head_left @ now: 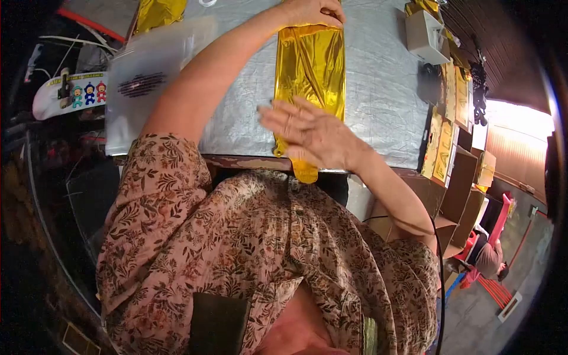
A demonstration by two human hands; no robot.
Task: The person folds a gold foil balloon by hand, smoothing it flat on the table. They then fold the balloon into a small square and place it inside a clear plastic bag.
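A gold foil balloon [313,65] lies flat and creased down the middle of the silver-covered table [378,100]. Its narrow tab [305,173], bearing small print, hangs over the near edge. At the top of the view my left hand [312,12] is laid across the foil with its fingers curled onto it, partly cut off by the frame. My right hand [319,136] hovers over the balloon's near end, fingers stretched out and slightly blurred, with nothing in it.
Clear plastic sheets [154,77] lie on the left of the table. More gold foil [158,13] is at the far left corner. A white box [427,38] and cardboard boxes [458,195] line the right side. Another person [488,254] is at far right.
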